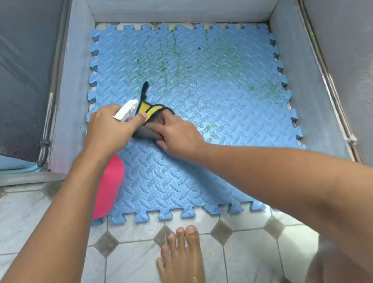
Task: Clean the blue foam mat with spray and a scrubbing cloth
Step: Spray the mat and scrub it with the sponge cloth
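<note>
The blue foam mat (197, 94) fills the frame's middle, green-stained toward its upper part. The left hand (108, 130) has its grip closed around a pink spray bottle (109, 187); the right hand (177, 135) presses a yellow-and-black scrubbing cloth (150, 110) at centre-left.

This looks like a wet corner of a home — a washing area or a bathroom. The floor (131, 258) at 6 o'clock has pale marble-like tiles with small grey diamond insets, and it shines with water. A bare foot (182, 271) stands on it. From 9 to 3 o'clock, low grey painted walls (180, 0) form a shallow basin, with thin pipes (327, 81) along the edges — a household place, not a workshop.
</note>
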`<state>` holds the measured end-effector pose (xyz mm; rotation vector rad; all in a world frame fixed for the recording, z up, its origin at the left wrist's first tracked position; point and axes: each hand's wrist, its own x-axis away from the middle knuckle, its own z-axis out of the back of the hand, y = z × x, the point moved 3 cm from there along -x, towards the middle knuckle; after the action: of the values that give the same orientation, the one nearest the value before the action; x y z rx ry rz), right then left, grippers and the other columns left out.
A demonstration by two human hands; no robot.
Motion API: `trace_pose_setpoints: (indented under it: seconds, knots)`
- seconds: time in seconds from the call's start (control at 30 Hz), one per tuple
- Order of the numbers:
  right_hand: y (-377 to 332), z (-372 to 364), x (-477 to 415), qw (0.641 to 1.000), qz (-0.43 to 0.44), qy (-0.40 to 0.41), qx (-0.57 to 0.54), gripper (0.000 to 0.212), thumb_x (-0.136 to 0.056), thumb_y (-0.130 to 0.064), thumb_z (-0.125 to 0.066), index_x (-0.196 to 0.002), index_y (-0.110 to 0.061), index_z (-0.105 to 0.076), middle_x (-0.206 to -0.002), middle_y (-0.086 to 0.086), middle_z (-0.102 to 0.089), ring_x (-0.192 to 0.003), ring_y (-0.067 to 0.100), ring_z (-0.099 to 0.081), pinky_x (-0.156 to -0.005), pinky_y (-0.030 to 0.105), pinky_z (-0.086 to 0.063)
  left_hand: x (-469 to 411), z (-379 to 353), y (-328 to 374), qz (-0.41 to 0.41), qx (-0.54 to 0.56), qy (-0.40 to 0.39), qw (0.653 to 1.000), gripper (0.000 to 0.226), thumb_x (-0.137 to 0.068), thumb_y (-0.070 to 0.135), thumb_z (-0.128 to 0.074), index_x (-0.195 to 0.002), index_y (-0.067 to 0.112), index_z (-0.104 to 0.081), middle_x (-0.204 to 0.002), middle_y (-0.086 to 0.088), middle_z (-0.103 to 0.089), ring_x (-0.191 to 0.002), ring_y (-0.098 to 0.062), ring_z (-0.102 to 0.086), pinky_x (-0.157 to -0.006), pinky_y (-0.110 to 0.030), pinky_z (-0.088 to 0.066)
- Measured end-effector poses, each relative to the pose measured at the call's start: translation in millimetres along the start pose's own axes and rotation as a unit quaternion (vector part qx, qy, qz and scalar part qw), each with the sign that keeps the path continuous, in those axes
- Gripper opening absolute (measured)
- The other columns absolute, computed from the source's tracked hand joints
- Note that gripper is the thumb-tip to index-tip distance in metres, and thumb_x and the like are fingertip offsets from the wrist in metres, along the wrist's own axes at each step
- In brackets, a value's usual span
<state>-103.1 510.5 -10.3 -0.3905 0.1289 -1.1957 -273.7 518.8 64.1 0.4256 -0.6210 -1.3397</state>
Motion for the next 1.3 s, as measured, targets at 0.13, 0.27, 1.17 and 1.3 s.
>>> trace_pose_setpoints:
  seconds: [0.13,0.27,1.17,1.3]
  knots:
    - [22,2,49,0.973,0.205,-0.102,0.036,0.047,-0.091,-0.038,-0.057,-0.138,-0.039,-0.051,-0.120,0.005,-0.048,-0.101,0.025,-0.056,-0.063,0.034,-0.050,1,12,-2,0.019,0.017,0.024,0.999,0.057,-0.085,0.049,-0.079,-0.065,0.008,-0.045,-0.065,-0.015,-0.052,-0.071,-0.037,-0.051,-0.058,-0.036,-0.037]
    - [146,60,33,0.995,-0.005,-0.028,0.092,0.044,-0.098,-0.028,-0.050,-0.136,-0.050,-0.048,-0.126,0.002,-0.048,-0.105,0.024,-0.056,-0.085,0.036,-0.049,1,18,-5,0.022,0.033,0.035,0.999,0.058,-0.084,0.051,-0.079,-0.075,0.001,-0.052,-0.084,-0.028,-0.066,-0.075,-0.043,-0.065,-0.072,-0.051,-0.050]
    - [206,113,64,0.979,-0.182,0.087,-0.027,0.049,-0.099,-0.032,-0.052,-0.146,-0.028,-0.039,-0.145,0.006,-0.044,-0.136,0.028,-0.038,-0.107,0.052,-0.040,-35,-39,88,-0.067,0.037,-0.115,0.990,0.048,-0.079,0.041,-0.086,-0.075,0.005,-0.055,-0.072,-0.016,-0.060,-0.079,-0.040,-0.070,-0.068,-0.052,-0.064]
    - [183,79,55,0.995,-0.091,-0.030,0.024,0.063,-0.100,-0.047,-0.049,-0.156,-0.032,-0.024,-0.158,0.002,-0.031,-0.144,0.027,-0.026,-0.112,0.051,-0.037,-52,-61,115,-0.105,0.024,-0.151,0.983,0.052,-0.074,0.050,-0.085,-0.073,0.010,-0.052,-0.070,-0.012,-0.057,-0.072,-0.041,-0.068,-0.066,-0.054,-0.062]
